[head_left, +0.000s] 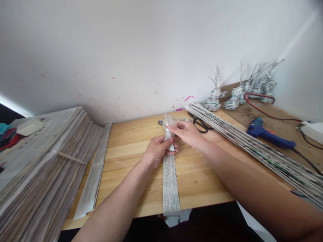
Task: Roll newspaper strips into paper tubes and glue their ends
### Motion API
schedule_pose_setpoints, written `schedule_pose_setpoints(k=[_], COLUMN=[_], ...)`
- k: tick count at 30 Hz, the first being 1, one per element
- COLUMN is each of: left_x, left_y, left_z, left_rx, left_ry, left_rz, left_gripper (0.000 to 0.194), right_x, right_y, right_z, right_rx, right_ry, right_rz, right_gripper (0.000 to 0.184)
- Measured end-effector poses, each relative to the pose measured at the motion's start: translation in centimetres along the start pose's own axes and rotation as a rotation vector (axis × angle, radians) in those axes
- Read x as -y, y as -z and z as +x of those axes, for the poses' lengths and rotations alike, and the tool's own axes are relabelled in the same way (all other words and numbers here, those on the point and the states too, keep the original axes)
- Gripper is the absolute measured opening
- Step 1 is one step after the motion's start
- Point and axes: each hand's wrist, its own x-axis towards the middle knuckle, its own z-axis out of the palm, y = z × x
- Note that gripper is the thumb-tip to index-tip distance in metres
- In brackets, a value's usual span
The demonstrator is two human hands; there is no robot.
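Observation:
A long strip of newspaper runs down the wooden table toward me, its near end at the front edge. My left hand grips the strip around its upper part, thumb on top. At the strip's narrow far tip, my right hand pinches the paper between thumb and fingers. Just beyond the hands lies a crumpled, translucent plastic bag; its contents are unclear. Black-handled scissors rest to the right of my right hand, partly under rolled paper sticks.
A bundle of rolled newspaper sticks lies along the right. Beyond it are a blue glue gun with a cable and several woven paper figures. Tall newspaper stacks and more cut strips occupy the left.

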Motion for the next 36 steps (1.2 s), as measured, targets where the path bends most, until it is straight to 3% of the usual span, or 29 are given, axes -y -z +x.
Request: schedule_pose_setpoints(k=[2, 5, 7, 9, 13, 15, 20, 25, 30, 36], left_x=[-0.2, -0.2, -0.2, -0.2, -0.3, -0.4, -0.3, -0.3, -0.4, -0.2], left_y=[0.0, 0.0, 0.0, 0.0, -0.1, -0.1, 0.1, 0.3, 0.2, 0.1], left_z=[0.0, -0.1, -0.1, -0.1, -0.1, -0.2, -0.1, 0.1, -0.1, 0.0], left_rx=[-0.012, -0.011, -0.008, -0.011, -0.015, -0.022, -0.04, -0.06, -0.053, -0.053], left_ry=[0.0, -0.008, -0.015, -0.022, -0.033, -0.038, -0.053, -0.067, -0.084, -0.09], left_rz=[-0.002, -0.01, -0.017, -0.018, -0.01, -0.004, 0.005, 0.025, 0.063, 0.094], left_gripper=[0.033, 0.033, 0.033, 0.032, 0.031, 0.031, 0.031, 0.034, 0.032, 0.029], right_x=[-0.6, -1.8, -2.3, -2.7, -2.9, -2.8, -2.1, -0.7, 0.7, 0.7], right_y=[0.5, 0.9, 1.0, 0.9, 0.9, 1.0, 0.9, 0.8, 0.3, -0.3], right_z=[0.4, 1.1, 1.5, 1.8, 2.2, 2.2, 2.0, 1.2, 0.0, -0.6], right_rx=[-0.096, -0.05, -0.039, -0.119, -0.277, -0.293, -0.094, -0.097, 0.166, 0.162], right_ry=[0.121, 0.172, 0.15, 0.119, 0.075, 0.084, 0.176, 0.086, 0.075, 0.01], right_rz=[-0.31, -0.648, -0.726, -0.737, -0.694, -0.623, -0.296, -0.137, 0.083, 0.095], right_gripper=[0.037, 0.024, 0.017, 0.017, 0.03, 0.034, 0.035, 0.034, 0.024, 0.03])
